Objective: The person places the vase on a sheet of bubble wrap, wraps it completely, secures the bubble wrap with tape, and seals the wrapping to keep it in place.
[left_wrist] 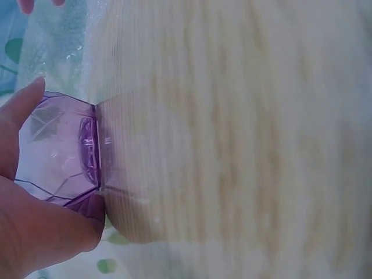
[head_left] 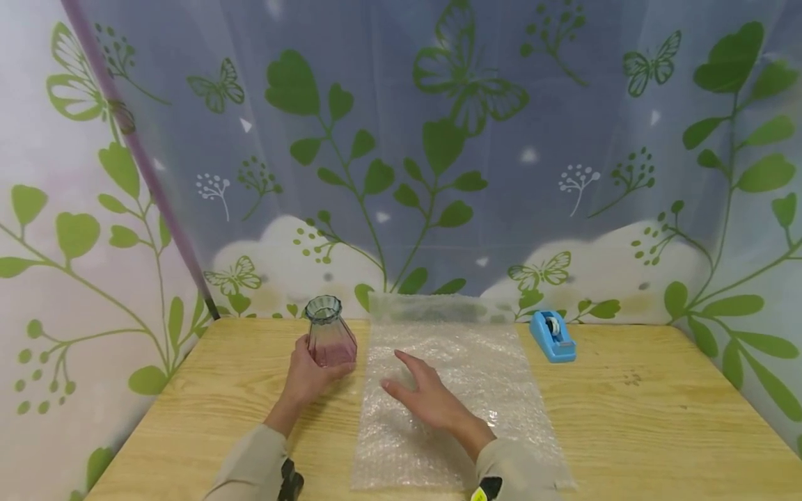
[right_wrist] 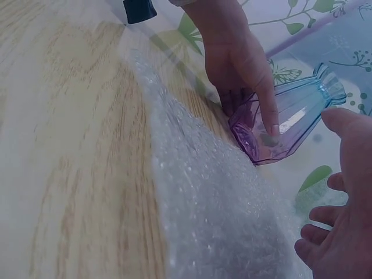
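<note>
A faceted glass vase [head_left: 334, 341], purple at the base and bluish at its fluted rim, stands upright at the left of the table. My left hand [head_left: 305, 372] grips it low down, thumb on the near side and fingers round the far left. In the left wrist view the purple base of the vase [left_wrist: 70, 151] shows between thumb and fingers. My right hand [head_left: 432, 400] is held over a sheet of bubble wrap [head_left: 464, 362], fingers spread apart with nothing in them. The right wrist view has this hand [right_wrist: 343, 197] near the vase's rim, overlapping it slightly.
A blue tape dispenser [head_left: 553, 337] stands at the back right of the wooden table [head_left: 645, 410]. The bubble wrap runs from the table's back edge toward the front. Behind and at the sides hangs a curtain [head_left: 388, 139] printed with leaves and butterflies.
</note>
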### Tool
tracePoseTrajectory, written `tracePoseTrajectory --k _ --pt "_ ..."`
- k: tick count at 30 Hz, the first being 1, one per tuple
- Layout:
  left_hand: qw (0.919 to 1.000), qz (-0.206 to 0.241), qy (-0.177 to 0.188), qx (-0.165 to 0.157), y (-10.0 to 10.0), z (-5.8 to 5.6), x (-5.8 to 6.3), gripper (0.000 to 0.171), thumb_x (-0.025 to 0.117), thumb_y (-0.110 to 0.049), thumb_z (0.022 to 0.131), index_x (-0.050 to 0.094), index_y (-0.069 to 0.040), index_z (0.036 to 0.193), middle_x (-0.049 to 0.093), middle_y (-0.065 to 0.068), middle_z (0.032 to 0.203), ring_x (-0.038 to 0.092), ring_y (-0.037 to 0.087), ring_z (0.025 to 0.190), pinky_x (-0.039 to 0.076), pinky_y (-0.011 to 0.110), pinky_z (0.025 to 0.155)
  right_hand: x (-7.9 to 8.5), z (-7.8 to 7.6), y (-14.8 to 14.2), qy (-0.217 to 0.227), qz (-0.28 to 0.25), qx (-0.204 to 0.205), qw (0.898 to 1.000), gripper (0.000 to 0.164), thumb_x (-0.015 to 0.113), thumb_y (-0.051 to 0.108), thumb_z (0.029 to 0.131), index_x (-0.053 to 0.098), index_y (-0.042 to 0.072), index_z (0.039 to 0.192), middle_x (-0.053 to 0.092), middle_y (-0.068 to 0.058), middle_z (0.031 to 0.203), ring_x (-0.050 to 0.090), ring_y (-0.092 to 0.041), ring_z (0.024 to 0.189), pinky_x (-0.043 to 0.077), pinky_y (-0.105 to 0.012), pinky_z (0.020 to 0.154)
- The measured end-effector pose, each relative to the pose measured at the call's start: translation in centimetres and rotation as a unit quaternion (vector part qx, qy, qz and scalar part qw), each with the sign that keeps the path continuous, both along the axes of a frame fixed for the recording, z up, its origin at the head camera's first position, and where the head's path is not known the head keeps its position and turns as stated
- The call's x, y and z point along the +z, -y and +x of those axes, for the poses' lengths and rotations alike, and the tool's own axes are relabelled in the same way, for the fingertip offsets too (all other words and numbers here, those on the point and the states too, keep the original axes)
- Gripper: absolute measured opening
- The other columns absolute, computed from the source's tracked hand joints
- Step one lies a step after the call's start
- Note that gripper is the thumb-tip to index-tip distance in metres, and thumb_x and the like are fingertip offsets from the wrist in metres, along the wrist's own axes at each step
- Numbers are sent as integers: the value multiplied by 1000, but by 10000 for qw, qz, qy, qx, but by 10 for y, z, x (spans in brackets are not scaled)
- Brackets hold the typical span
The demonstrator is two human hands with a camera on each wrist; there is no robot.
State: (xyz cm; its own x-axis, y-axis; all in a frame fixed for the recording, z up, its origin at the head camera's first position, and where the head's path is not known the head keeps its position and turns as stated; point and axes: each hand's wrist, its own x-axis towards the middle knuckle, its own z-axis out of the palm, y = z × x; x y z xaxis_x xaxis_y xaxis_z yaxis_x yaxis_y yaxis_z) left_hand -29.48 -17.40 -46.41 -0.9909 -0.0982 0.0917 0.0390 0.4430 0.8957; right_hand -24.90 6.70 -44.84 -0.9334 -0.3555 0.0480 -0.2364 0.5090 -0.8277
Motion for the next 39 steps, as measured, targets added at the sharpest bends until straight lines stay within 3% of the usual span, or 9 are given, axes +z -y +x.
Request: tracePoseTrajectory --k 11,16,24,28,33,39 --pt "9993 194 296 -121 -1 -4 2 109 86 -22 70 11 1 147 37 30 136 39 40 126 33 50 104 5 4 -5 -170 -2 -75 9998 66 48 51 95 31 15 149 30 -13 151 22 -36 138 20 -57 108" --pt "9994 28 338 6 -1 -6 3 105 86 -23 69 17 2 145 40 29 133 41 40 122 35 50 103 6 4 -9 -199 13 -42 9998 65 47 49 96 32 15 149 30 -13 151 22 -36 138 19 -58 108" --pt "9996 37 47 263 -6 -3 -1 99 87 -26 66 28 5 139 46 27 124 48 39 112 41 49 95 5 0 -19 -261 69 9 9996 65 47 48 97 34 11 148 30 -17 150 23 -37 138 19 -57 109" --pt "9991 208 -80 352 -9 2 -2 97 87 -23 66 29 6 138 45 26 125 47 38 114 40 49 97 9 0 -24 -226 90 -14 9997 62 48 45 97 35 12 148 29 -17 151 22 -36 138 19 -56 109" --pt "9979 439 -180 450 -7 5 5 96 86 -23 69 27 5 138 42 25 126 44 37 117 37 48 101 19 0 -35 -205 122 -164 9996 61 50 44 97 34 14 149 27 -15 152 21 -35 139 19 -57 109" --pt "9985 520 -184 34 -6 10 21 95 86 -26 69 27 -3 140 46 21 126 48 32 114 44 45 94 29 1 -54 -411 104 -407 9983 64 52 44 96 35 12 148 30 -14 151 24 -33 139 22 -54 109"
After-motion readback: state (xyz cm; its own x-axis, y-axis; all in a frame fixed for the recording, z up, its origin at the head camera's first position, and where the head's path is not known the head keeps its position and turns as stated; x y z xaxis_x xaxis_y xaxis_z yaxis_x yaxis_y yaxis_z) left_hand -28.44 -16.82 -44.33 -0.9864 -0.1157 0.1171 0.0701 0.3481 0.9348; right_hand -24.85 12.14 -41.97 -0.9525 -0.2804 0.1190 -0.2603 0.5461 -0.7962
